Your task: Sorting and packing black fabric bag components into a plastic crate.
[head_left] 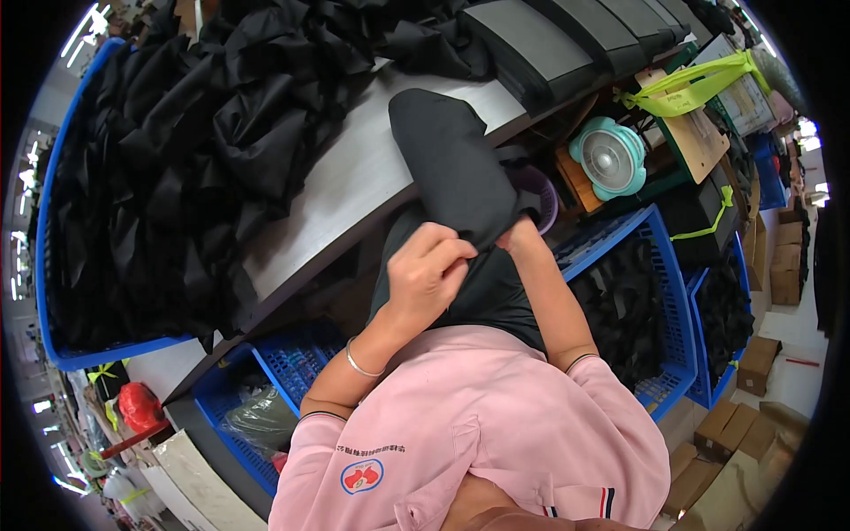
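A smooth black fabric piece (452, 159), long and rounded at its far end, slants from the table's near edge down over my lap. It looks like a sewn pouch or sleeve, but its exact kind does not show. My left hand (429, 270) pinches its near edge between thumb and curled fingers. At the piece's near right corner, my right hand (521, 235) grips the edge, its fingers mostly hidden by the cloth. Dark trousers on my lap blend with the black material, so its lower border is hard to make out.
A grey table (354, 168) crosses ahead, bearing a blue crate (46, 265) heaped with black fabric pieces. Stacked black panels (531, 53) lie at the far right. Beside me are a turquoise fan (611, 157), a purple bin (551, 199) and blue crates (677, 310).
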Demonstrator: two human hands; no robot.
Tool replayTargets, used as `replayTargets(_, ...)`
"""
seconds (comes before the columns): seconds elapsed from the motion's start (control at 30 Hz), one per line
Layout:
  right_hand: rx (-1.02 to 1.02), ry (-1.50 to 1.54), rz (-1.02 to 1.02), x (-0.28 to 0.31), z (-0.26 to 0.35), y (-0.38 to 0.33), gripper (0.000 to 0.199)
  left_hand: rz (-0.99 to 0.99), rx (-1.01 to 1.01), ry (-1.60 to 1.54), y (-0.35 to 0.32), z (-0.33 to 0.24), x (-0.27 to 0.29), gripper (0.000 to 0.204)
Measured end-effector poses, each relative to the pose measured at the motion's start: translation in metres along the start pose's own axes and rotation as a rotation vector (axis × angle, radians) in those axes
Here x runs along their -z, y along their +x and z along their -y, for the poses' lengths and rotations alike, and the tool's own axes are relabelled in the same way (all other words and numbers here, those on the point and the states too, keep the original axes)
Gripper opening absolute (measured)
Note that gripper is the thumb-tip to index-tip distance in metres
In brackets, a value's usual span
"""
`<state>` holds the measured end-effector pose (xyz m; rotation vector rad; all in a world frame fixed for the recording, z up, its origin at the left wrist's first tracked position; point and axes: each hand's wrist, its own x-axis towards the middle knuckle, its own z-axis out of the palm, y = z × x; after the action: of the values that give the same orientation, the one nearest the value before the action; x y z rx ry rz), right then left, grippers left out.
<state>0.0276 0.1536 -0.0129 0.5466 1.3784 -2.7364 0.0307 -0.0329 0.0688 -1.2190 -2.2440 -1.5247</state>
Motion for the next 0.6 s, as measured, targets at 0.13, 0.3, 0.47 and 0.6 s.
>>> replayTargets(0.13,0.081,-0.324,-0.237,-0.026,-0.017,-0.010,0.042,-0.344,0.061,0.124,-0.005,0.000,0.006,0.027)
replayTargets(0.3,-0.142,0.196,-0.208,-0.027,-0.001,-0.020,0.036,-0.394,-0.006,0.144,-0.040,0.005,-0.017,0.041)
replayTargets(0.47,-0.145,0.326,-0.099,-0.013,-0.016,-0.018,0.033,-0.479,0.104,0.091,-0.027,-0.001,-0.016,0.043)
replayTargets(0.6,-0.191,0.282,-0.119,-0.036,-0.004,-0.032,0.034,-0.401,-0.003,0.132,-0.023,0.004,-0.014,0.048)
